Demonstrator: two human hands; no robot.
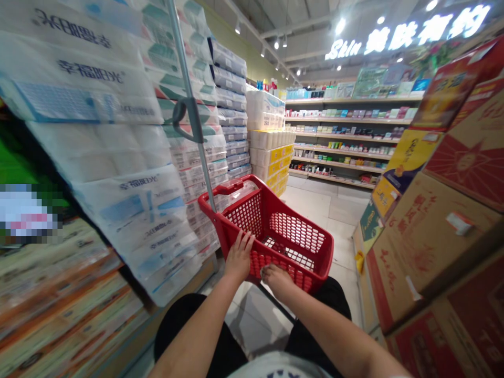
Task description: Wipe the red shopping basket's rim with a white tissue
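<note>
A red plastic shopping basket (225, 229) with perforated sides stands in front of me, and nothing shows inside it. A metal pole (182, 58) with a grey handle (193, 121) rises from its left end. My left hand (238, 258) rests against the basket's near side, fingers stretched out toward the rim. Lower on that same side, my right hand (277, 278) has its fingers curled together. Something small and pale peeks out at those fingertips, too little of it to name. My knees sit on either side, below the basket.
Wrapped toilet paper packs (149, 184) are stacked high at the left. Cardboard cartons (425, 231) form a wall on the right. Shelves (346, 121) of small boxed goods line the back under a lit sign (409, 31). Tiled floor (311, 194) runs between the stacks.
</note>
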